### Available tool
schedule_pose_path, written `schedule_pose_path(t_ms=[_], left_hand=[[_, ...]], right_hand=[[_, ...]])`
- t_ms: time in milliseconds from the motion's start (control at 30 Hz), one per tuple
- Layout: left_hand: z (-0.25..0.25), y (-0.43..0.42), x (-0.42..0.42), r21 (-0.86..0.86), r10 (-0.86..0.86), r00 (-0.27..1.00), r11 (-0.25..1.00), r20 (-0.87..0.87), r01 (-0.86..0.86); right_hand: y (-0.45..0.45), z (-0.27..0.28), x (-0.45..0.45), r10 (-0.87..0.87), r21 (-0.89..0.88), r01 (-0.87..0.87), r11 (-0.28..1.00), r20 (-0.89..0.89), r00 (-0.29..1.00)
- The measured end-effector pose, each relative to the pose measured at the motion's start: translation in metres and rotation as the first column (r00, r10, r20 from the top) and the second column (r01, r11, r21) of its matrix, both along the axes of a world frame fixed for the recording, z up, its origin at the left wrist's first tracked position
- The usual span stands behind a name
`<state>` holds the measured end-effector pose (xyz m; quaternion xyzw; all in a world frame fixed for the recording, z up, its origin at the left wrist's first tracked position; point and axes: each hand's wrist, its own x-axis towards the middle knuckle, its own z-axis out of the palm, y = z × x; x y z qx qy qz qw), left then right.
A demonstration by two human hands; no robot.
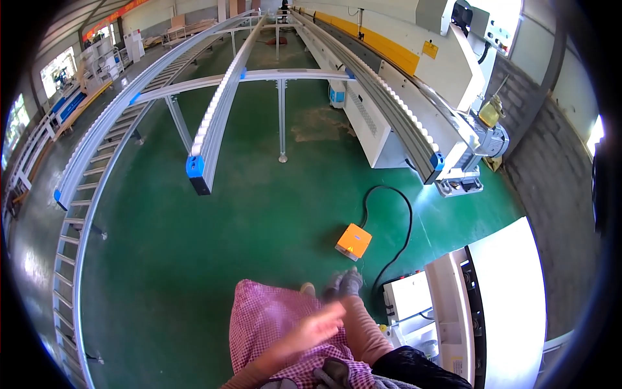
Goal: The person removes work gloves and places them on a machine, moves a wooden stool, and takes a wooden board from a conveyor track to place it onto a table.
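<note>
- Box (pixel 354 242), bright orange, sits on the green floor (pixel 259 227) just beyond the person's feet, apart from the left hand.
- Black cable (pixel 411 220) loops out from it and back toward the white equipment (pixel 409 298) at lower right.
- Left hand (pixel 316 326) hangs over the pink checked cloth (pixel 275 318), blurred; its grip looks wide, fingers stretched out.
- Right arm (pixel 370 334), in a ribbed beige sleeve, runs down toward something grey near the feet; I can't tell how that grip stands.
- Metal rails (pixel 219 123) with rows of white rollers run away across the room, the near ends capped in blue.
- Ladder-like roller track (pixel 91 175) lies along the left, below the outer rail.
- Long white and yellow machine (pixel 395 55) lines the right, with a motor (pixel 494 141) at its near end.
- Grey block wall (pixel 541 155) rises behind that; bright windows (pixel 58 72) light the far left.
</note>
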<state>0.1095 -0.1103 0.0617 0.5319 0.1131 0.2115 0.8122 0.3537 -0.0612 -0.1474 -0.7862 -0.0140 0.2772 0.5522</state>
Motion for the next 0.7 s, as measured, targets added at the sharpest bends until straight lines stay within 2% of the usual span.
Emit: schedule_pose_path(t_ms=[33,67,100,133,167,200,233,267,333,400,433,467,500,533,567,600,633,667,700], left_hand=[[0.002,0.013,-0.002,0.225,0.224,0.967,0.955,-0.124,-0.193],[0.010,0.031,-0.002,0.456,0.456,0.870,0.825,-0.186,-0.335],[0.019,0.044,0.000,0.747,0.663,0.735,0.559,-0.142,-0.360],[0.026,0.055,0.001,0.933,0.816,0.578,0.216,-0.011,-0.288],[0.023,0.062,0.002,0.957,0.841,0.538,0.203,-0.063,-0.205],[0.013,0.064,0.003,0.957,0.842,0.536,0.202,-0.060,-0.209],[-0.001,0.063,0.002,0.814,0.730,0.652,0.496,-0.203,-0.302],[-0.018,0.061,0.001,0.582,0.567,0.771,0.744,-0.289,-0.329],[-0.056,0.053,-0.004,0.573,0.564,0.776,0.748,-0.282,-0.335],[-0.078,0.049,-0.017,0.200,0.233,0.836,0.968,-0.497,-0.150],[-0.071,0.049,-0.023,0.261,0.243,0.823,0.958,-0.513,-0.120],[-0.055,0.049,-0.029,0.317,0.253,0.810,0.944,-0.529,-0.088],[-0.031,0.052,-0.032,0.345,0.283,0.803,0.933,-0.524,-0.104],[-0.014,0.056,-0.035,0.320,0.328,0.842,0.927,-0.428,-0.199],[0.005,0.064,-0.042,0.307,0.393,0.847,0.906,-0.358,-0.291],[0.033,0.074,-0.052,0.360,0.562,0.775,0.814,-0.290,-0.455],[0.089,0.085,-0.069,0.335,0.737,0.575,0.674,-0.355,-0.658],[0.138,0.092,-0.076,0.193,0.917,0.368,0.393,-0.154,-0.899],[0.155,0.108,-0.099,0.199,0.990,0.111,0.093,0.081,-0.976]], right_hand=[[0.005,-0.006,-0.003,0.060,0.185,-0.033,0.982,-0.142,0.988],[0.018,-0.004,-0.008,0.143,0.368,-0.038,0.929,-0.262,0.954],[0.015,0.087,-0.036,0.308,0.463,-0.154,0.873,-0.279,0.909],[0.015,0.119,-0.057,0.356,0.547,-0.137,0.826,-0.317,0.879],[0.012,0.148,-0.073,0.417,0.597,-0.157,0.787,-0.327,0.848],[0.009,0.165,-0.083,0.476,0.645,-0.170,0.745,-0.335,0.813],[0.008,0.171,-0.087,0.476,0.646,-0.171,0.744,-0.334,0.813],[0.007,0.174,-0.090,0.473,0.653,-0.159,0.740,-0.337,0.814],[0.004,0.174,-0.088,0.459,0.664,-0.133,0.736,-0.345,0.819],[-0.006,0.168,-0.071,0.310,0.511,-0.153,0.846,-0.236,0.921],[-0.008,0.162,-0.067,0.230,0.504,-0.025,0.864,-0.349,0.909],[-0.011,0.151,-0.066,0.185,0.528,0.038,0.848,-0.363,0.913],[-0.014,0.143,-0.067,0.206,0.524,0.027,0.851,-0.380,0.902],[-0.018,0.131,-0.067,0.225,0.516,0.014,0.856,-0.398,0.889],[-0.020,0.108,-0.072,0.273,0.524,-0.269,0.808,0.071,0.959],[-0.010,0.113,-0.069,0.167,0.488,-0.035,0.872,-0.230,0.959],[-0.012,0.117,-0.058,0.170,0.450,-0.023,0.893,-0.289,0.942],[-0.015,0.121,-0.048,0.166,0.414,-0.008,0.910,-0.349,0.922],[-0.007,0.125,-0.044,0.087,0.401,0.106,0.910,-0.436,0.896]])
